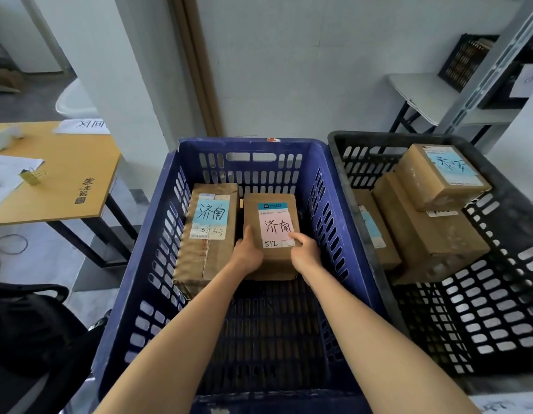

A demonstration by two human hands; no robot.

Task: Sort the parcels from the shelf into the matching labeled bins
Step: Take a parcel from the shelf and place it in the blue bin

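Inside the blue slotted bin (145, 294) a brown parcel with a pink label (271, 216) lies flat. My left hand (247, 253) grips its near left edge, thumb on top. My right hand (304, 253) grips its near right edge, thumb on the pink label. Beside it on the left lies a longer brown parcel with a blue label (208, 234). Both labels carry the same handwritten characters.
A black slotted bin (498, 294) stands to the right with several brown parcels, the top one (441, 177) blue-labelled. A wooden table (65, 180) with papers is at left, a dark chair (29, 330) at lower left, a metal shelf (492, 73) at upper right.
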